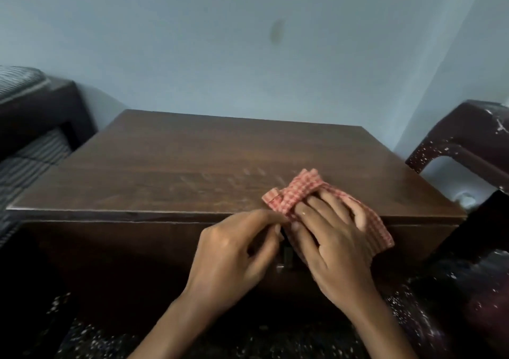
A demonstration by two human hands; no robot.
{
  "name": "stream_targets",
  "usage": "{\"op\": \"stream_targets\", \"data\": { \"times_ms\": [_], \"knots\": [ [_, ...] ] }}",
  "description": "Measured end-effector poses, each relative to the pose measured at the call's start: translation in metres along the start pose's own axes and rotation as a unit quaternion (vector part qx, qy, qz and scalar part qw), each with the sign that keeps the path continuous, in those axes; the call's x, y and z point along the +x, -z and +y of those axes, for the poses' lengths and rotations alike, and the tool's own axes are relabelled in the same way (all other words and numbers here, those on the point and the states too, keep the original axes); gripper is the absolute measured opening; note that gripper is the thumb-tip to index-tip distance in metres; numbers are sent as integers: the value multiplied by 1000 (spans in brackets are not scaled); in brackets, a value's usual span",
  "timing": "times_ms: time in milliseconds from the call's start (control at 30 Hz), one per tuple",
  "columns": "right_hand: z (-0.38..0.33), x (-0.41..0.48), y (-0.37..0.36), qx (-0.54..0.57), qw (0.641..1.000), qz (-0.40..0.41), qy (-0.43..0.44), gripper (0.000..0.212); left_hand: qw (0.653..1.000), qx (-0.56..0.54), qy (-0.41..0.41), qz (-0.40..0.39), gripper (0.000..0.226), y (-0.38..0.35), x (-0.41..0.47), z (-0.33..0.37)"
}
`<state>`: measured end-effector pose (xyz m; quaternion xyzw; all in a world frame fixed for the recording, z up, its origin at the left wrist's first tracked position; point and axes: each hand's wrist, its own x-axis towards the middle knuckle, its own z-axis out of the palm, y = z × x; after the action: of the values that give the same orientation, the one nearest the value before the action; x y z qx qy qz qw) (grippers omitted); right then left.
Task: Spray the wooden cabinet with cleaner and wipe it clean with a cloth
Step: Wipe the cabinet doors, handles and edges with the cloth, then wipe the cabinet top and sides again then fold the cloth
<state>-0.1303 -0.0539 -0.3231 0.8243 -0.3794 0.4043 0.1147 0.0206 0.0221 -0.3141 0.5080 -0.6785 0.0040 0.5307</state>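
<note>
The fingers point(325, 207) of my right hand point(336, 243) are curling over the one red-and-white checked cloth point(303, 186), gripping it against the near front edge of the single dark brown wooden cabinet point(179, 166). The fingers of my left hand point(237, 251) are pinching the cloth's near-left edge, just beside my right fingertips. Part of the cloth is lying on the cabinet top and the rest is hanging over the front by my right palm. The cabinet is standing shut, so I cannot tell what it is holding. One maroon speckled plastic chair point(468, 130) is standing to the right, and striped bedding point(27, 163) is lying to the left.
</note>
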Motion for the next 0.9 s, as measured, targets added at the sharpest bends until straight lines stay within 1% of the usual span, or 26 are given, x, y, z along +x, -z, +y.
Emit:
{"op": "stream_targets", "data": {
  "times_ms": [67, 167, 233, 300, 367, 433, 500, 600, 667, 733, 767, 833, 867, 900],
  "knots": [
    [-23, 16, 0, 16, 995, -75, 66, 30, 996, -19, 29, 82, 15, 21, -7, -3],
    [-71, 37, -14, 38, 980, -158, 119, 34, 975, -7, 64, 215, 13, 61, -14, -8],
    [-110, 50, -28, 32, 968, -195, 156, 39, 960, 23, 83, 266, 12, 90, -15, -14],
    [-146, 60, -47, 38, 957, -222, 185, 42, 952, 39, 108, 285, 12, 113, -15, -20],
    [-178, 65, -64, 55, 946, -238, 213, 47, 946, 66, 134, 287, 13, 127, -13, -26],
    [-206, 68, -77, 43, 937, -231, 260, 49, 942, 102, 153, 281, 14, 135, -11, -31],
    [-228, 68, -84, 6, 934, -203, 293, 49, 938, 117, 169, 281, 16, 142, -10, -34],
    [-241, 69, -86, -84, 926, -171, 326, 55, 930, 118, 196, 288, 21, 149, -11, -39],
    [-233, 67, -93, -105, 924, -128, 345, 50, 932, 120, 207, 273, 23, 150, -10, -44],
    [-212, 62, -102, -43, 927, -95, 360, 47, 941, 135, 195, 243, 24, 146, -9, -49],
    [-199, 59, -103, -26, 933, -82, 350, 46, 948, 146, 179, 219, 24, 143, -8, -51],
    [-161, 51, -94, -45, 946, -62, 315, 44, 955, 186, 151, 175, 24, 134, -5, -56],
    [-142, 46, -87, -56, 948, -53, 308, 46, 955, 209, 136, 162, 22, 135, -7, -58],
    [-107, 44, -74, -78, 953, -51, 288, 50, 957, 216, 113, 155, 21, 124, 3, -59]
  ]
}}
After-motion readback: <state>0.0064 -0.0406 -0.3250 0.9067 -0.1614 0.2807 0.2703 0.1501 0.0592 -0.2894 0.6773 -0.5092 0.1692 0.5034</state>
